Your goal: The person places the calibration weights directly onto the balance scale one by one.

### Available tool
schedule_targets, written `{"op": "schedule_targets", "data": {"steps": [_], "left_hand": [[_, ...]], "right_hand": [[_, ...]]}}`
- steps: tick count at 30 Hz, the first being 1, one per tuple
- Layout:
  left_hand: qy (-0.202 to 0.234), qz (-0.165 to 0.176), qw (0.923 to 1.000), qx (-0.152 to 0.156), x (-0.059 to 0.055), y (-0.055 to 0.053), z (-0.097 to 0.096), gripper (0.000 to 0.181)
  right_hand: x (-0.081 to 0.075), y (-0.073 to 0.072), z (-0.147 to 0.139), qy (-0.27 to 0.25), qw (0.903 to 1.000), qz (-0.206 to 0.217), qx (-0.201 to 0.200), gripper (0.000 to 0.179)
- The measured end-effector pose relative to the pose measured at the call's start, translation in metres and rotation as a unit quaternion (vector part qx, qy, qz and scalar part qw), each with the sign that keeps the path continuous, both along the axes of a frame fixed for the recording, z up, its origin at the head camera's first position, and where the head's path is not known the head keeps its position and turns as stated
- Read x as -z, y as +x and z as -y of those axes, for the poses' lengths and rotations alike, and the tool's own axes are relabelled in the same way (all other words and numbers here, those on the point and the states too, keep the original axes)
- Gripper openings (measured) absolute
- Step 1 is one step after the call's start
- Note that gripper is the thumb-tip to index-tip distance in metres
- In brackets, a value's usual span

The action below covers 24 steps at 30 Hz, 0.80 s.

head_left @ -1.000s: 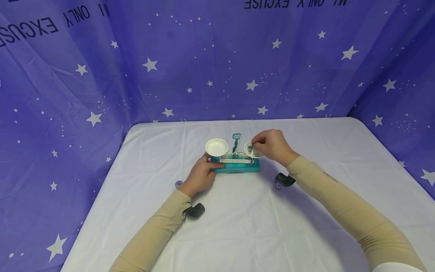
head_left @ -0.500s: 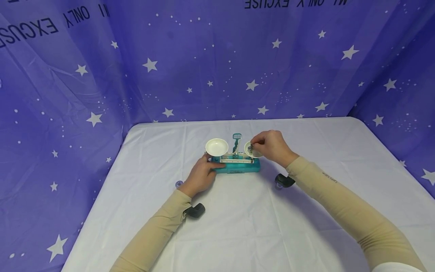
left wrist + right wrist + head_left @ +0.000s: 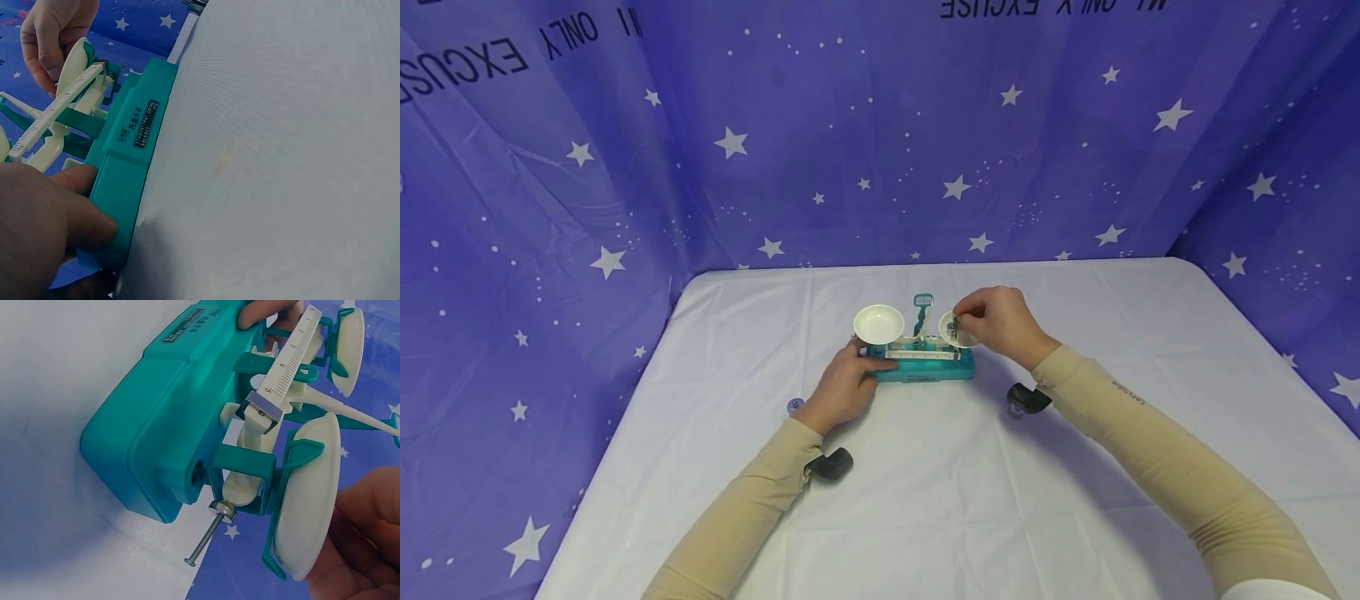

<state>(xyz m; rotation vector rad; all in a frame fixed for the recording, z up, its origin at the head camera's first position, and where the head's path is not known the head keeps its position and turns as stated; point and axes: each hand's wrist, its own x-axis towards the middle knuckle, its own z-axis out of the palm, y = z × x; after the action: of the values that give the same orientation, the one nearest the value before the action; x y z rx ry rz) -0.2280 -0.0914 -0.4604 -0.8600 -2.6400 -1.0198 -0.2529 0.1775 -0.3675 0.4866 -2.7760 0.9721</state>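
Observation:
A teal tray balance (image 3: pixel 925 367) with two white pans stands on the table. My left hand (image 3: pixel 842 392) grips the left end of its base; in the left wrist view the thumb (image 3: pixel 87 222) lies on the base's front face. Over the right pan (image 3: pixel 967 340), my right hand (image 3: pixel 1003 321) pinches a small shiny metal weight (image 3: pixel 953 329) between thumb and fingertips. The left pan (image 3: pixel 878 325) holds nothing. In the right wrist view the pan wall (image 3: pixel 309 500) hides the weight, and the white graduated beam (image 3: pixel 287 365) carries a metal slider (image 3: pixel 261 409) at its near end.
A threaded screw with a knurled nut (image 3: pixel 222 511) sticks out from the balance's right end. Black wrist mounts (image 3: pixel 831 465) hang below both sleeves. A purple curtain (image 3: pixel 865 142) with white stars rises behind the white-covered table (image 3: pixel 910 517).
The fingertips of my right hand have shifted very slightly left over the right pan with the weight. My left hand and the balance stay in place.

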Motion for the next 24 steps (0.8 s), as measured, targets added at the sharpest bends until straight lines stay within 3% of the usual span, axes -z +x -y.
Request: {"op": "schedule_targets", "data": {"steps": [10,16,24], "left_hand": [[-0.005,0.023,0.9997,-0.008,-0.001,0.002,-0.001,0.040],[-0.010,0.033,0.9994,-0.005,-0.002,0.001,-0.001,0.040],[-0.009,0.031,0.9995,-0.005,-0.004,0.002,0.000,0.040]], "right_hand": [[-0.008,0.006,-0.010,-0.004,0.9999,-0.010,0.012,0.018],[-0.010,0.018,-0.036,-0.018,0.9984,-0.031,0.044,0.017],[-0.002,0.040,-0.067,-0.024,0.9967,-0.020,0.075,0.013]]}}
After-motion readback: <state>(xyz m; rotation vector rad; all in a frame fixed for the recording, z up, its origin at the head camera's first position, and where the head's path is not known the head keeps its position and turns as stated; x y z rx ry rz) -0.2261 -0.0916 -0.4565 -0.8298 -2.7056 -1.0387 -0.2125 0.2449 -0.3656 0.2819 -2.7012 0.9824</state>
